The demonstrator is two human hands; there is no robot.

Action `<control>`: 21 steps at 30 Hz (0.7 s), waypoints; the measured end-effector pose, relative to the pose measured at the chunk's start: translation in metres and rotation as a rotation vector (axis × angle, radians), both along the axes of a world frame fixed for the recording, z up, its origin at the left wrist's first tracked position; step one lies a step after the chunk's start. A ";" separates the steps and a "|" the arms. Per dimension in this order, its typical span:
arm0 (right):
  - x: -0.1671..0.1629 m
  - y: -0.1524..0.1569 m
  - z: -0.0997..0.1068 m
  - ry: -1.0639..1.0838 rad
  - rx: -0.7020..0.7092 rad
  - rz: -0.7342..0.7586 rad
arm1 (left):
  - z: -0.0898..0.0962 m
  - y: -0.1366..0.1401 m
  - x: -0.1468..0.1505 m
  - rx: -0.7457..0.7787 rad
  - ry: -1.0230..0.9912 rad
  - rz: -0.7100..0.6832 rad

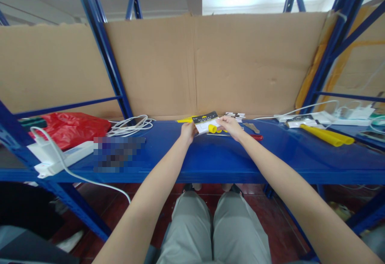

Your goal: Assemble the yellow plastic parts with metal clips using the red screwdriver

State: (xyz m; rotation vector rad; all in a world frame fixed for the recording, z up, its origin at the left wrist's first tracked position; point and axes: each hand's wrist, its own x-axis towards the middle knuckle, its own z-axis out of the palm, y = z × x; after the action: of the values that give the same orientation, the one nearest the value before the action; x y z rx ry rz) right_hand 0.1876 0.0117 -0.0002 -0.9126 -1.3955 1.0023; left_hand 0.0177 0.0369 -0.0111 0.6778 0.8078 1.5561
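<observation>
Where two hands (187, 132) (230, 126), one card (203, 124)

Blue table (216, 158): both hands at work midway along its length, nearer the rear edge. Left hand (187, 132) grips the left side of a black-and-white card (201, 127); right hand (230, 126) is at its right side. Yellow rolled pieces (212, 128) show at the card's lower part — exact contact unclear. White strips (236, 115) lie along the rear edge. Coiled white cable (134, 125) sits near the rear left corner, power strip (67, 156) at the front left corner; yellow tubes (326, 136) toward the right end.
</observation>
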 end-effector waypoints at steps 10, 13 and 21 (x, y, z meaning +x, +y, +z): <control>0.000 0.006 -0.006 -0.036 0.060 -0.040 | 0.000 0.003 0.000 -0.011 0.072 -0.053; -0.001 0.004 -0.006 -0.032 0.058 -0.038 | 0.000 0.001 0.000 0.011 0.065 -0.057; -0.006 0.001 -0.004 -0.036 0.007 -0.095 | 0.003 -0.004 0.003 -0.026 0.064 -0.147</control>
State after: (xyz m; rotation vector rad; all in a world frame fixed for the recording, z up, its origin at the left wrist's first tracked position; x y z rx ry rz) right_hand 0.1811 0.0128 -0.0038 -0.9865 -1.3717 0.9135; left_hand 0.0203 0.0331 -0.0078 0.7547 0.8058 1.3950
